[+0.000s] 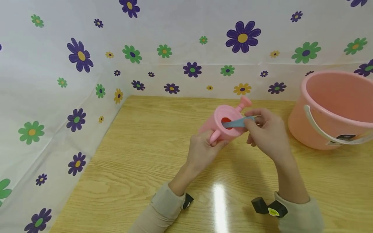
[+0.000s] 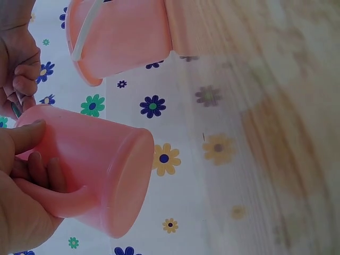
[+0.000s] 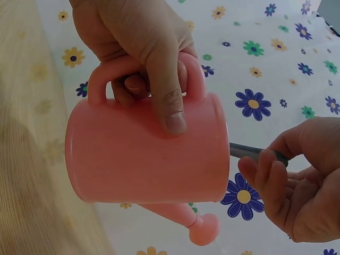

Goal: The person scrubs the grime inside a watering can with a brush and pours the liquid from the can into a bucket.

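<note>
A pink toy watering can (image 1: 208,123) is held above the wooden table, tilted, with its round top opening toward the head camera. My left hand (image 1: 201,150) grips it by the handle (image 3: 119,66), thumb lying along its side in the right wrist view. Between thumb and fingers, my right hand (image 1: 269,134) pinches the end of a blue, flat-handled tool (image 1: 240,122). The tool's far end reaches into the opening and is hidden inside, where something red (image 1: 225,122) shows. The can's spout (image 3: 199,223) points away from my left hand.
A large pink bucket (image 1: 323,129) with a white handle (image 1: 317,126) stands on the table (image 1: 140,145) to the right, close beyond my right hand. A white cloth (image 1: 175,29) printed with flowers hangs along the back and left sides of the table.
</note>
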The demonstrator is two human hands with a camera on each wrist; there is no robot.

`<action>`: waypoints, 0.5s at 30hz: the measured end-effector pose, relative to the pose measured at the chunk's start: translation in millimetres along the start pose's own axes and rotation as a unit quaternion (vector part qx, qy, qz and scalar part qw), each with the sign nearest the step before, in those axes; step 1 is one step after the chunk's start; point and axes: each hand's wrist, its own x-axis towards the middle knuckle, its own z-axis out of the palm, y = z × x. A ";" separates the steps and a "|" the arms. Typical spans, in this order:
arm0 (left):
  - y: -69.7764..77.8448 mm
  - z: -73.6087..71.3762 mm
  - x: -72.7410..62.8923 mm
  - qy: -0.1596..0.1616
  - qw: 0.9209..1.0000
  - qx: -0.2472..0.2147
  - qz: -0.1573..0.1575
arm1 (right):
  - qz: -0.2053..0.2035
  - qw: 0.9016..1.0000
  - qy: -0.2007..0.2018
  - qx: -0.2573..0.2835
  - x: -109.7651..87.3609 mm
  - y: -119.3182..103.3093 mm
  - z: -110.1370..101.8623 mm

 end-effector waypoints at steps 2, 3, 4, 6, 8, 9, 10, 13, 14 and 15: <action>-0.4 -0.1 0.1 0.004 1.000 0.001 0.002 | 0.007 1.000 -0.004 -0.011 1.1 -0.5 -0.1; -0.6 -0.1 0.1 0.006 1.000 0.001 0.002 | 0.011 1.000 -0.005 -0.008 1.9 -0.5 -0.1; -1.0 -0.2 0.1 0.008 1.000 0.003 0.002 | 0.016 1.000 -0.003 -0.001 2.7 -0.3 0.0; -1.4 -0.5 0.0 0.012 1.000 0.004 -0.001 | 0.025 0.999 0.004 0.023 4.0 0.5 0.3; -1.6 -0.8 -0.1 0.016 1.000 0.007 -0.005 | 0.032 0.998 0.015 0.054 4.8 2.0 1.1; -1.5 -0.9 0.0 0.017 1.000 0.008 -0.008 | 0.033 0.997 0.022 0.071 5.1 2.8 1.9; -1.4 -0.9 0.1 0.017 1.000 0.009 -0.009 | 0.031 0.996 0.028 0.085 5.2 3.6 3.0; -0.5 -1.0 0.4 0.015 1.000 0.005 -0.016 | 0.015 0.994 0.037 0.105 5.4 5.2 6.1; -0.1 -1.0 0.5 0.013 1.000 0.002 -0.018 | 0.011 0.993 0.040 0.109 5.2 5.2 6.7; 0.4 -1.0 0.9 0.011 1.000 -0.001 -0.020 | 0.006 0.993 0.046 0.111 4.8 4.9 6.9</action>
